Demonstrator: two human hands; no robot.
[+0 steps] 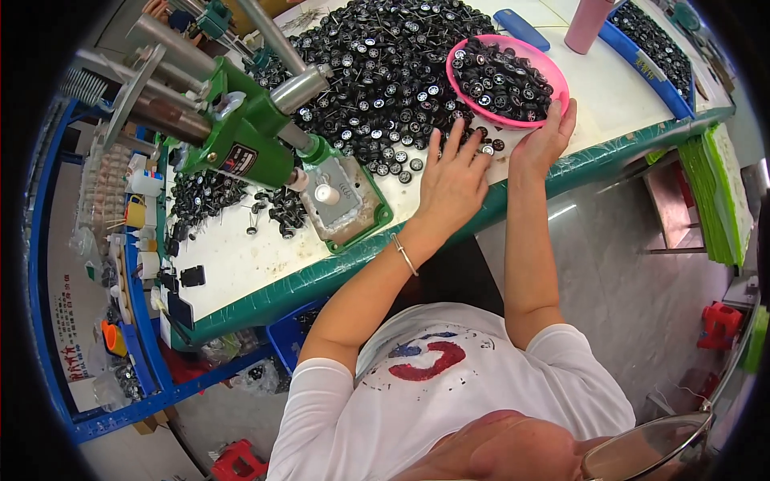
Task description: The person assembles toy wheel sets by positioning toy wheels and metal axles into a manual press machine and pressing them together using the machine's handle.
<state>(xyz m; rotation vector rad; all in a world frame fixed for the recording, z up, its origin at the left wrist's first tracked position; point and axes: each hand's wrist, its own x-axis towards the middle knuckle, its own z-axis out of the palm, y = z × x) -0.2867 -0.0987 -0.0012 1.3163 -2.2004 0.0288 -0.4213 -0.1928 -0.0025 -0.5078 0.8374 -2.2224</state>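
My left hand (454,178) lies palm down at the near edge of a big heap of small black toy wheels (369,80). Its fingers are spread and touch a few loose wheels (485,149). My right hand (545,144) grips the near right rim of a round pink basin (563,94), fingers up along its side. Black wheels with silver hubs (501,78) fill the basin, which stands at the right side of the heap. Some wheels in the heap are joined to thin metal axles.
A green press (249,136) with a metal base plate stands left of my hands. Behind the basin lie a blue tray-like piece (521,29) and a pink bottle (588,26). A blue bin of wheels (654,76) sits at the far right. Green wrapping covers the table's front edge (597,164).
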